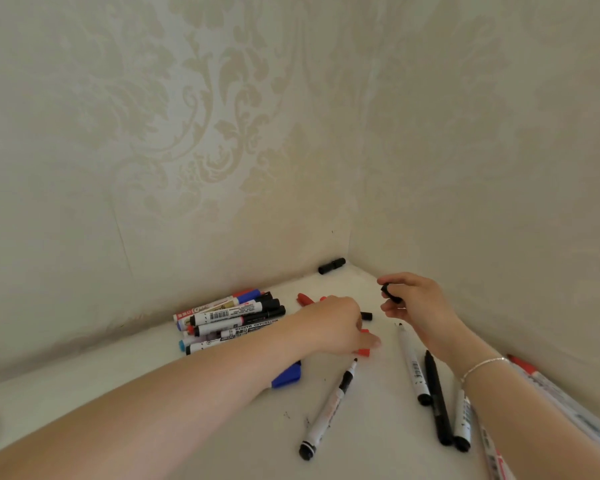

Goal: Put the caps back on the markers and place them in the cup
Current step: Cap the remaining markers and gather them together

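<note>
Both hands (364, 317) near table (84, 386) corner

Soft even daylight, wide-angle bending, blurred edges

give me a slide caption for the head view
Right hand pinches a black cap while the left hand reaches among loose caps and markers on a white table.

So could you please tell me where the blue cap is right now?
In the head view, the blue cap lies on the table just under the left forearm, below the marker pile.
</note>
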`<state>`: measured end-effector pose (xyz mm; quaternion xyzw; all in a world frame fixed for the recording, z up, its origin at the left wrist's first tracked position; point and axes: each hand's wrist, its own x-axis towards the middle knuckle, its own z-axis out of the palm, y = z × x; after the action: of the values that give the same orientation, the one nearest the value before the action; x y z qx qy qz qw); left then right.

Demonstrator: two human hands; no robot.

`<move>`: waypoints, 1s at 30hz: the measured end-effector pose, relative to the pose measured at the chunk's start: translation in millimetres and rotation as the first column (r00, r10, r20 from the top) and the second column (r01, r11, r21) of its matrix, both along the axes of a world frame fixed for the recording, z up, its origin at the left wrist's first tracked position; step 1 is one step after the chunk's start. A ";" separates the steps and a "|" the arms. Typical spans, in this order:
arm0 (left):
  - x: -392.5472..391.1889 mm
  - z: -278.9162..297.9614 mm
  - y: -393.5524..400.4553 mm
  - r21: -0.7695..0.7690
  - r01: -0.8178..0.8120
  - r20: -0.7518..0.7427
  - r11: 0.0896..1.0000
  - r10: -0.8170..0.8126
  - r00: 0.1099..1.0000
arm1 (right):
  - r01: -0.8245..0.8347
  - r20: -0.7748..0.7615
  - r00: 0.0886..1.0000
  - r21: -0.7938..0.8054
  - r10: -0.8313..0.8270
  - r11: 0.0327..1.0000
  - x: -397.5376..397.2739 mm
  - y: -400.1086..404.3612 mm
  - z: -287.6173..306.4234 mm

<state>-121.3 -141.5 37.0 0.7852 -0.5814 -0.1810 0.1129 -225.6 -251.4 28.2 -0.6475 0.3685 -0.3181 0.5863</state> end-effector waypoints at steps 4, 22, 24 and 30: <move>-11.9 -6.7 -18.4 -0.109 -0.071 -0.110 0.992 0.059 0.992 | 0.027 0.049 0.998 0.025 -0.029 0.999 -15.0 -9.4 -1.5; -39.8 -11.2 -57.8 -0.242 -0.240 -0.379 0.940 0.136 0.915 | 0.231 0.243 0.941 0.046 -0.235 0.972 -45.9 -38.3 -3.2; -29.7 -3.7 -52.6 -0.315 -0.278 -0.472 0.907 0.104 0.875 | 0.229 0.254 0.940 0.019 -0.226 0.973 -46.9 -40.4 0.8; -4.5 5.4 -33.8 -0.405 -0.229 -0.422 0.885 0.041 0.906 | 0.209 0.350 0.910 0.079 -0.224 0.975 -36.9 -31.2 14.0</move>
<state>-125.7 -175.3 42.3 0.7235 -0.5140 -0.1918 0.4191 -262.5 -282.6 42.2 -0.5224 0.3318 -0.4857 0.6173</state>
